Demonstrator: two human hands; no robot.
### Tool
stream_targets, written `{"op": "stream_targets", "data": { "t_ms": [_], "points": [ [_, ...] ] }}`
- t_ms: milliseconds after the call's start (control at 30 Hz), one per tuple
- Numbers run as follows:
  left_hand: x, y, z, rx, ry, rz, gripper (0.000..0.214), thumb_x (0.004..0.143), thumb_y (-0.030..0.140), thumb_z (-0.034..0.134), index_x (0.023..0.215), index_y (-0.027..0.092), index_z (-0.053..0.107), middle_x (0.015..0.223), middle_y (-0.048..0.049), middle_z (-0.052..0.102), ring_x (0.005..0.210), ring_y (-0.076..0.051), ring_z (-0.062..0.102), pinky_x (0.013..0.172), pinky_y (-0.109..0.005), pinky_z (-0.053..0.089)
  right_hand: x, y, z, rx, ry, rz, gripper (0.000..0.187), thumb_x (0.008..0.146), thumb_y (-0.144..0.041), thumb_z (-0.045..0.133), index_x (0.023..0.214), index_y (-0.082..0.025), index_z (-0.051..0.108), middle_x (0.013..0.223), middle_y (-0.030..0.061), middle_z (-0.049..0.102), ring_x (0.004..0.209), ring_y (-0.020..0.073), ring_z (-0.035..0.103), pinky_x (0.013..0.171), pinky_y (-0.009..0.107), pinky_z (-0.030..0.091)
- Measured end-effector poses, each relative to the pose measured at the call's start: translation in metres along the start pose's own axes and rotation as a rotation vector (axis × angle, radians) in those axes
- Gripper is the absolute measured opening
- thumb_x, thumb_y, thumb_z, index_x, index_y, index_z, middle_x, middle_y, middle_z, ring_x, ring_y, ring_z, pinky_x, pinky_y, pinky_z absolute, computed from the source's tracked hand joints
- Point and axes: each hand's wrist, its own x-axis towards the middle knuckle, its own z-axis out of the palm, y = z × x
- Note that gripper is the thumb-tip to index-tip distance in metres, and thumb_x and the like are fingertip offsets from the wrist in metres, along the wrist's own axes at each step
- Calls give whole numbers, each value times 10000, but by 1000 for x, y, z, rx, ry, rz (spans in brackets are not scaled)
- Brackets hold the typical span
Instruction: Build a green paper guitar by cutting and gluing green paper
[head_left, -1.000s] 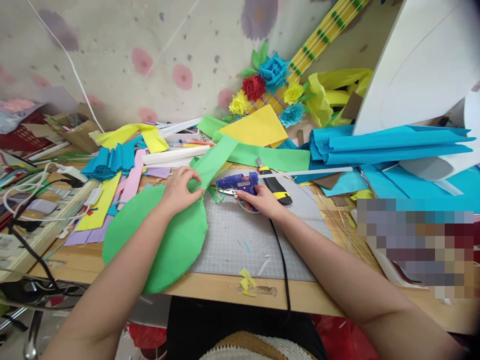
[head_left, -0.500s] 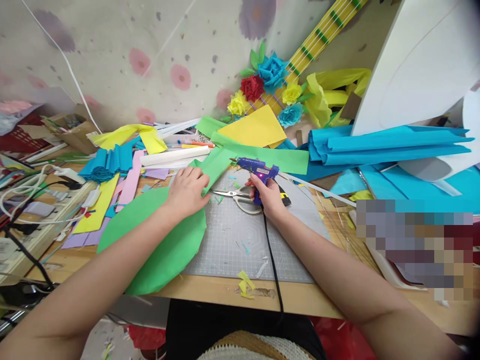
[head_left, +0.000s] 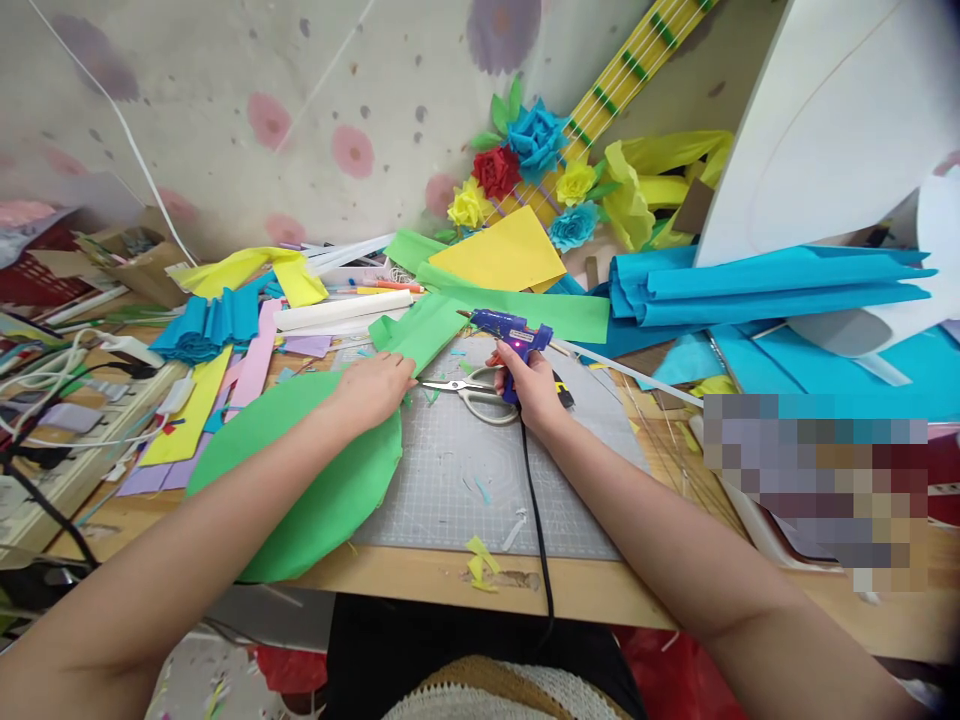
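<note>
My right hand [head_left: 534, 385] grips the handle of a blue glue gun [head_left: 512, 332], held upright with its nozzle pointing left and its black cord [head_left: 536, 520] trailing toward me. My left hand [head_left: 373, 386] lies flat with its fingers stretched out on the upper edge of a large round green paper piece [head_left: 300, 490], where a green paper strip [head_left: 420, 330] meets it. White-handled scissors [head_left: 472, 392] lie on the grey cutting mat [head_left: 495, 480] between my hands.
Sheets of blue [head_left: 750, 285], yellow [head_left: 502, 255] and green paper pile up behind the mat. Paper flowers [head_left: 525, 165] lean on the wall. Cables and a power strip [head_left: 90, 370] sit at the left. A big white board [head_left: 840, 130] stands at the right.
My right hand picked the glue gun up off the mat and stood it upright. My left hand went from pinching the green strip to lying flat on it. The scissors became visible.
</note>
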Motion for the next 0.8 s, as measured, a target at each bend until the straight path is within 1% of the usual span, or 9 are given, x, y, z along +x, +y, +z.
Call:
{"op": "stream_targets", "data": {
  "t_ms": [67,133,267,367,433,533,600,700,800],
  "points": [
    [0,-6,1,-58,1,-40,216,910,309,373,884,193,554,863,-104,622,872,-276,590,687,-353,401,0,0,0,4,-7,-8,425,644,-569,692,731,-186,528,662,-4,634,401,59,464,389,220,381],
    [1,-13,2,-125,13,-142,249,928,325,313,908,203,529,856,-89,624,818,-258,595,661,-339,389,0,-1,0,8,-10,-8,411,650,-558,694,716,-185,532,632,-9,623,399,59,458,389,216,377],
    [4,-28,-3,-268,107,-343,221,923,331,301,933,229,497,842,-53,629,766,-230,588,616,-306,361,0,-1,0,23,-7,-2,397,656,-541,697,716,-184,535,646,-4,628,409,59,464,389,210,373],
    [5,-36,-10,-306,165,-422,253,922,360,289,864,228,496,761,-44,603,703,-216,559,589,-295,329,0,0,0,12,-13,-4,400,657,-545,698,722,-188,529,637,-8,627,406,60,461,392,211,378],
    [5,-37,-15,-297,168,-467,306,922,385,270,793,222,495,708,-49,580,675,-218,545,584,-299,311,1,2,0,4,-16,-9,408,652,-550,701,731,-190,525,625,-13,625,398,60,457,389,210,380],
    [5,-35,-18,-317,76,-464,400,914,447,247,694,218,490,656,-52,568,663,-225,548,594,-305,313,1,3,0,-6,-9,-12,416,650,-549,705,734,-183,527,616,-15,620,390,55,457,380,202,381],
    [6,-33,-18,-333,4,-421,408,910,448,242,694,215,497,670,-53,582,682,-226,560,611,-305,330,0,0,0,7,4,1,405,654,-530,712,745,-178,532,635,-14,624,393,52,465,373,195,387],
    [9,-31,-18,-304,-48,-368,310,910,346,247,816,205,506,792,-71,615,755,-232,575,645,-310,357,-3,-7,2,92,-13,66,364,648,-444,745,805,-186,541,715,-14,645,455,66,535,409,193,449],
    [11,-32,-20,-278,-81,-330,275,911,295,227,949,190,478,909,-105,618,804,-252,579,658,-332,375,-8,-14,5,248,-161,205,338,645,-343,770,849,-202,542,814,3,662,629,130,642,549,260,555]
  ]
}}
